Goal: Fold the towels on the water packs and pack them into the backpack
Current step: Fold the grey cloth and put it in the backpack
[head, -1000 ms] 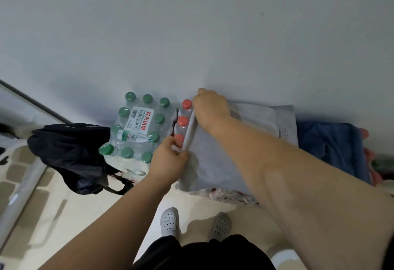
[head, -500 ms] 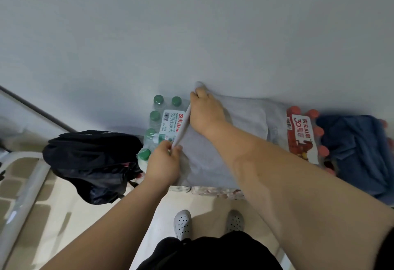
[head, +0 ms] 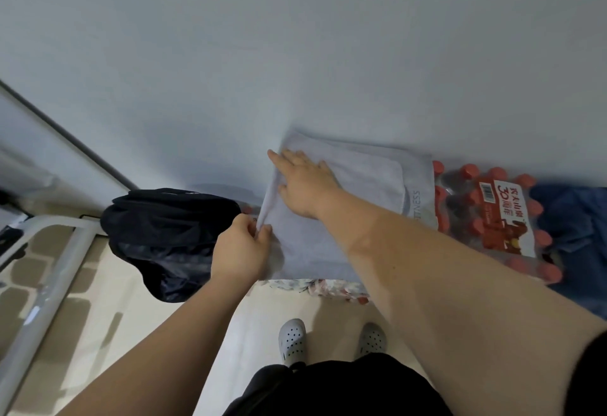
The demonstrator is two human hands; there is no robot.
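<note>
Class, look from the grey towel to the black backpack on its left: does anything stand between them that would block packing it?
Nothing visible does. The grey towel lies beside the backpack, with only the left hand pinching its corner between them.

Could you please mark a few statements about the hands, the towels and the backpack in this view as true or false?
1. The right hand lies flat, palm down, on the light grey towel. True.
2. The left hand is inside the black fabric backpack. False: it pinches the grey towel's near left corner.
3. The dark blue towel lies at the far right, beside the red-capped pack of water bottles. True.
4. The grey towel is already packed in the backpack. False: it lies spread on the water packs.
5. The backpack sits to the right of the grey towel. False: it sits to its left.
</note>
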